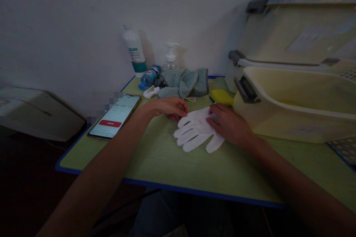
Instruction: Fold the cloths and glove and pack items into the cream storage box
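A white glove (194, 133) lies flat on the green table (155, 155), its fingers pointing toward me and to the left. My right hand (229, 124) rests on the glove's cuff end, fingers bent and pressing the fabric. My left hand (168, 106) sits at the glove's far left edge, fingers curled in a pinch next to one glove finger; what it grips, if anything, is hidden. A yellow sponge (221, 97) lies just behind the glove.
A phone (115, 116) with a running timer lies at the left. Behind the hands sit a grey-green cloth (185, 82), a small blue bottle (149, 77), a pump bottle (170, 57) and a tall white bottle (135, 51). A cream plastic bin (294, 100) fills the right.
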`<move>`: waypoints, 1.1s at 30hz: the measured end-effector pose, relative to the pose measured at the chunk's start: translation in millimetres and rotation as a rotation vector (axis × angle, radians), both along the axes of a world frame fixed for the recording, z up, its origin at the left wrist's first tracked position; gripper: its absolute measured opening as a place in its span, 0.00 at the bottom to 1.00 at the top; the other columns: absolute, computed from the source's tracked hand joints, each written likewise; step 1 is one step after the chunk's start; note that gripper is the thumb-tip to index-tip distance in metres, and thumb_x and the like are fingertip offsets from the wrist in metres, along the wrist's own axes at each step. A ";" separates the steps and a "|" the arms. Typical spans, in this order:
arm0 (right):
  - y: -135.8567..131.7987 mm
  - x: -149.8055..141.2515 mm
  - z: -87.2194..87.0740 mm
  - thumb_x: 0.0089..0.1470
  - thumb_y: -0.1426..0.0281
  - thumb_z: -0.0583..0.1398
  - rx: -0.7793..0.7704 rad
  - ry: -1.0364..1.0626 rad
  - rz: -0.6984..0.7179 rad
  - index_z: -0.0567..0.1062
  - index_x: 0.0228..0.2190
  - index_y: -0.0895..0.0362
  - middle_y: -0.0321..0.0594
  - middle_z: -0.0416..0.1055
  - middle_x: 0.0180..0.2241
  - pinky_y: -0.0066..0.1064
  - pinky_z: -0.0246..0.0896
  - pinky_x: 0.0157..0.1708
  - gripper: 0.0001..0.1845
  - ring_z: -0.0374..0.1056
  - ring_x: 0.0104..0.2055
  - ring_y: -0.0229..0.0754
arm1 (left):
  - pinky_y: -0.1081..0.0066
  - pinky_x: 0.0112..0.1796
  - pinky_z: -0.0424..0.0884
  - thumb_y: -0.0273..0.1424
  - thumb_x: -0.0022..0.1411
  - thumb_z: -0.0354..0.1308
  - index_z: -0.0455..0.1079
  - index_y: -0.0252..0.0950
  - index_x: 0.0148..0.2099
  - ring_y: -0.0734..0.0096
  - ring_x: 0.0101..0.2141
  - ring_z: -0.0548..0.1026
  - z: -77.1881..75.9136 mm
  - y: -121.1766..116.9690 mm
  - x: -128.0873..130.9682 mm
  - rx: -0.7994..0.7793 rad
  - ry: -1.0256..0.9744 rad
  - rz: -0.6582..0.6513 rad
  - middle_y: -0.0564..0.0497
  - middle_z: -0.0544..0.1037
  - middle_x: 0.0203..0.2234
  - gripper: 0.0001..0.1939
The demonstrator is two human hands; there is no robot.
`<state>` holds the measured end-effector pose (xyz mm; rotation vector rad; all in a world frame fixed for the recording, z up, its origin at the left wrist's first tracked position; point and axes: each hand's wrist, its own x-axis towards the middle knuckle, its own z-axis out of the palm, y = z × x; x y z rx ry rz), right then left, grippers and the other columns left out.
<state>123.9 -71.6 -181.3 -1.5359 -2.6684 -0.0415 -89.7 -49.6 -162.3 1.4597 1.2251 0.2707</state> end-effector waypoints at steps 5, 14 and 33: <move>0.8 0.6 -1.7 0.58 0.71 0.53 0.011 0.009 0.014 0.70 0.40 0.63 0.49 0.69 0.42 0.36 0.61 0.43 0.11 0.66 0.44 0.48 | 0.76 0.28 0.61 0.25 0.47 0.60 0.69 0.33 0.31 0.80 0.23 0.68 -1.9 1.0 1.4 0.023 0.003 -0.015 0.58 0.71 0.20 0.05; -0.2 1.0 0.2 0.58 0.71 0.53 0.010 -0.007 0.009 0.70 0.41 0.63 0.50 0.69 0.42 0.37 0.62 0.42 0.12 0.67 0.44 0.48 | 0.77 0.27 0.61 0.25 0.50 0.59 0.72 0.33 0.27 0.80 0.23 0.67 -4.3 1.4 2.4 0.075 0.052 0.044 0.57 0.72 0.19 0.01; 1.2 3.0 -2.6 0.57 0.71 0.52 0.036 -0.017 0.046 0.69 0.40 0.62 0.50 0.70 0.40 0.36 0.60 0.42 0.11 0.66 0.43 0.48 | 0.76 0.25 0.57 0.29 0.46 0.60 0.77 0.33 0.32 0.78 0.22 0.64 -10.0 4.9 0.7 0.242 0.133 -0.073 0.54 0.75 0.21 0.09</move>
